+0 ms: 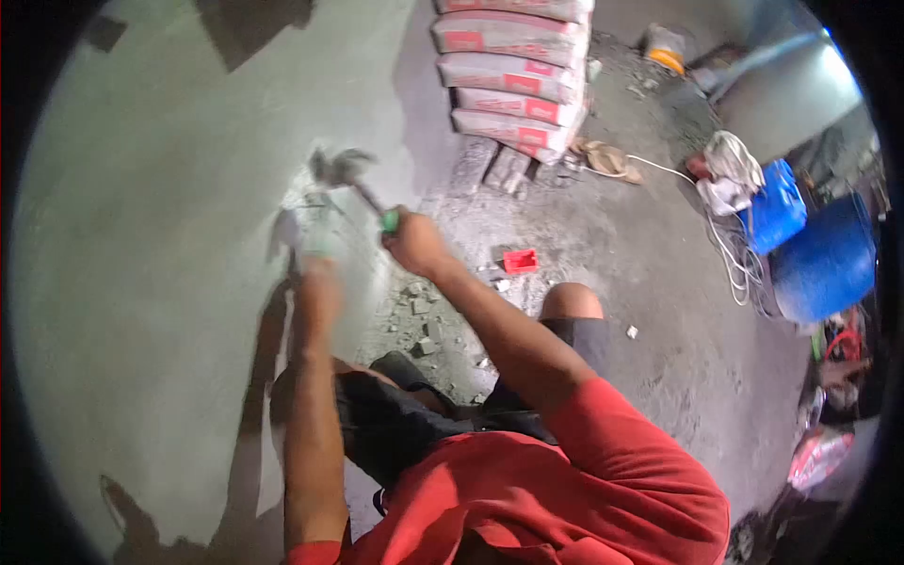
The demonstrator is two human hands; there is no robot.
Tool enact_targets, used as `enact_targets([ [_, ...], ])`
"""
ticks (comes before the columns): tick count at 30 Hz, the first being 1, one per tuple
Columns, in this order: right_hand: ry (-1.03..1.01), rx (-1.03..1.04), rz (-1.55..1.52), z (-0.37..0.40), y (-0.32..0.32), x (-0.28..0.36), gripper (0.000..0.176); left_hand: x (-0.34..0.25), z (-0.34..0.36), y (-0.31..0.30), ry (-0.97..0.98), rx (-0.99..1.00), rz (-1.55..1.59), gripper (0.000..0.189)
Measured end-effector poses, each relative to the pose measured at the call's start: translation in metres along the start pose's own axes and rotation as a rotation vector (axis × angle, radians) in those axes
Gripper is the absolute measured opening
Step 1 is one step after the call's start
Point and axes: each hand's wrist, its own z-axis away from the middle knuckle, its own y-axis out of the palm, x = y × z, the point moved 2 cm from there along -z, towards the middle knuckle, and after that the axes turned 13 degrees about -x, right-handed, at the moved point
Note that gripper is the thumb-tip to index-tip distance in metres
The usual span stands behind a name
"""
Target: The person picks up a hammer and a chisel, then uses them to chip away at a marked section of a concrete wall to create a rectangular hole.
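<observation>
My right hand (417, 243) is closed round the green grip of a hammer (367, 195). The hammer's head is smeared by motion and overlaps a pale, chipped patch (303, 188) on the grey plastered wall (160, 254). Just below that patch is my left hand (320, 237), stretched up close to the wall. It looks pale and greenish there, and blur hides its fingers and anything they may hold. Under my arms, broken chunks of rubble (426, 330) lie along the foot of the wall.
Stacked red-and-white bags (513, 80) rest on blocks (508, 169) beside the wall. A small red box (520, 261) sits on the dusty floor (603, 226). Farther right are a blue jerrycan (774, 207), a blue drum (824, 264) and a loose white cable (730, 254).
</observation>
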Motion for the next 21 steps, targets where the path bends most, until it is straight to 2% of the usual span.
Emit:
enact_targets([
  [1,0.037,-0.027,0.001,0.007,-0.007,-0.01,0.036,-0.012,0.018,0.011,0.034,0.218,-0.13,0.031],
  [2,0.031,-0.066,-0.042,0.015,-0.015,-0.019,0.035,-0.015,0.038,0.028,0.073,0.259,-0.231,0.029],
  [3,0.08,-0.061,-0.123,0.02,-0.019,-0.031,0.032,-0.022,0.056,0.029,0.111,0.19,-0.108,0.028],
  [5,0.147,-0.033,-0.115,0.026,-0.04,-0.035,0.026,-0.03,0.055,0.024,0.026,0.257,-0.097,0.03],
  [7,0.174,-0.018,-0.159,0.027,-0.052,-0.04,0.024,-0.043,0.041,0.004,-0.075,0.093,0.066,0.032],
  [8,0.167,-0.011,-0.16,0.026,-0.054,-0.044,0.024,-0.04,0.029,-0.004,-0.048,0.051,0.115,0.032],
  [11,0.159,0.014,-0.261,0.026,-0.05,-0.046,0.022,-0.043,0.0,-0.03,-0.102,-0.029,0.079,0.032],
  [15,0.205,0.034,-0.317,0.028,-0.061,-0.015,0.024,-0.033,-0.015,-0.035,-0.124,-0.067,0.062,0.032],
  [21,0.076,0.041,-0.297,0.007,-0.074,0.025,0.024,-0.024,-0.031,-0.02,-0.314,0.002,0.215,0.034],
])
